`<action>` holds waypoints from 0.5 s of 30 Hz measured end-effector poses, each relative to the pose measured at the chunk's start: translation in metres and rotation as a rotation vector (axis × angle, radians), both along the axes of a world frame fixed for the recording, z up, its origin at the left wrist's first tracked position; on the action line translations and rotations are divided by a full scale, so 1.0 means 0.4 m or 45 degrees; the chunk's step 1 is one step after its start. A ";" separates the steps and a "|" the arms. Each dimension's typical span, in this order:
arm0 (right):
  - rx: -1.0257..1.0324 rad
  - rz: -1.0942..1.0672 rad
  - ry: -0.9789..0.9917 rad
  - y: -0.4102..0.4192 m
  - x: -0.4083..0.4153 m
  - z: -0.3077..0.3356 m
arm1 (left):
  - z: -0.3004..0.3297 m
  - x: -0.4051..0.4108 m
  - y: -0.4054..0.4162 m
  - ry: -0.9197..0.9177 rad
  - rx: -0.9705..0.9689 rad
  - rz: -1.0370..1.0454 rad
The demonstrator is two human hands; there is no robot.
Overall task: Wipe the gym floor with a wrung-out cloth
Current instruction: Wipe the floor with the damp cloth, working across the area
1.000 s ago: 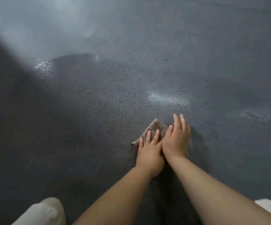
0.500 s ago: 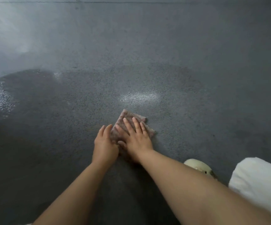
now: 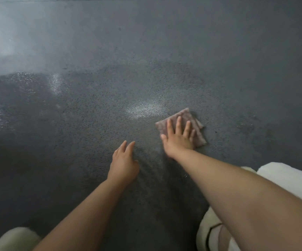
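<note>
— While the right hand [image 3: 178, 137] presses flat, fingers spread, on the cloth [image 3: 182, 126], what is the left hand [image 3: 124, 163] doing?

— It rests open on the bare floor [image 3: 164, 42], gripping nothing, at about eight o'clock from the cloth and apart from it.

— Where does the cloth lie?

— Folded flat on the grey floor, right of centre, with a shiny damp patch [image 3: 143, 108] just beside it at ten o'clock and a darker wet area [image 3: 16, 98] well off at nine.

— Which step is this?

— Wiping, I judge. The next stroke calls for steady palm pressure toward dry floor, perhaps at two o'clock.
</note>
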State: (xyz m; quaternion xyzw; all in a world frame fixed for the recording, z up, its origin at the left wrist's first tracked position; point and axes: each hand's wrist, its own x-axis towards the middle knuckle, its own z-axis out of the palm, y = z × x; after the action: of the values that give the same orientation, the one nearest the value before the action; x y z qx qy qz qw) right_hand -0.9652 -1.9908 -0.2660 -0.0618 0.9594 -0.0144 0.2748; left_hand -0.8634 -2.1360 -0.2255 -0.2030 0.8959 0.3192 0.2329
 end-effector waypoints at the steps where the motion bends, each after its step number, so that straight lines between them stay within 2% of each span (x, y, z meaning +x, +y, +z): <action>1: -0.029 0.116 -0.003 -0.027 0.026 -0.002 | 0.002 -0.003 0.005 0.011 -0.005 -0.002; 5: 0.022 0.715 -0.010 -0.114 0.124 0.003 | 0.003 -0.016 0.010 0.038 -0.007 0.020; 7: 0.068 0.846 -0.006 -0.118 0.132 0.001 | 0.002 -0.023 0.013 0.048 -0.032 -0.010; 10: -0.012 0.777 0.012 -0.083 0.100 -0.003 | -0.001 -0.032 0.029 0.023 -0.077 -0.102; 13: -0.122 0.463 0.028 -0.002 0.053 -0.011 | -0.005 -0.050 0.049 0.012 -0.099 -0.188; 15: -0.074 0.288 0.074 0.080 0.021 -0.014 | -0.004 -0.059 0.066 -0.024 -0.111 -0.224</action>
State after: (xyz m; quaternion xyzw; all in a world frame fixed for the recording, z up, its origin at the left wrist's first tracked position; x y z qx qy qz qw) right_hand -0.9567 -1.9586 -0.2716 -0.1779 0.9531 -0.0093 0.2447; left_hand -0.8871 -2.1094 -0.2271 -0.1364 0.9210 0.2564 0.2596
